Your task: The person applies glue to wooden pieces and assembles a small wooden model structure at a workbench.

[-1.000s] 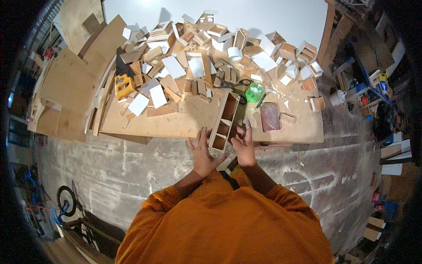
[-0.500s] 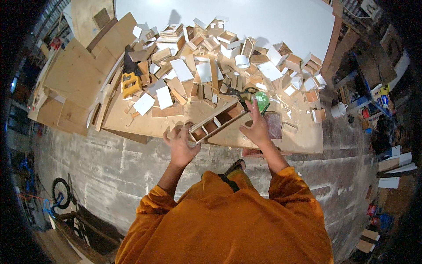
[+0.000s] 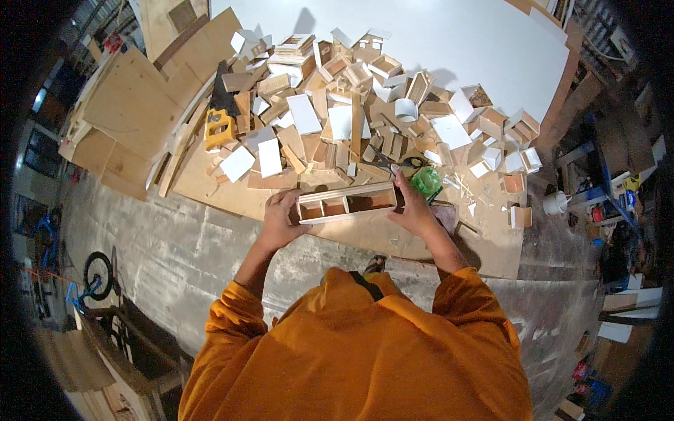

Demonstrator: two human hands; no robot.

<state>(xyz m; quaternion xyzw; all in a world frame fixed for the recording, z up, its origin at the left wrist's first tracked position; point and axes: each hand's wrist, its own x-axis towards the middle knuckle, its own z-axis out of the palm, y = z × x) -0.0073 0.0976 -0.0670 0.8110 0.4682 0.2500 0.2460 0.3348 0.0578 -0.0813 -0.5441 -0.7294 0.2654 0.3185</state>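
A narrow, open wooden box (image 3: 347, 217) lies level across the front of the table, split by dividers into compartments. My left hand (image 3: 281, 220) has its fingers and thumb bent round the box's left end. At the other end, my right hand (image 3: 416, 212) grips with the thumb near the front corner and the fingers stretched up along the back corner. Just beyond my right fingers are black-handled scissors (image 3: 414, 163) and a green see-through round object (image 3: 425, 181). Whether the box rests on the table or is slightly raised, I cannot tell.
A heap of small wooden and white boxes, panels and offcuts (image 3: 340, 119) covers the table's middle. A handsaw with a yellow handle (image 3: 220, 129) lies at its left. Large plywood sheets (image 3: 133, 105) lean at far left. A bicycle wheel (image 3: 98, 272) stands on the floor.
Both hands, apart from the box or barely touching it before, have closed on its two ends. The box has turned from a slant to nearly straight across. The view has shifted a little.
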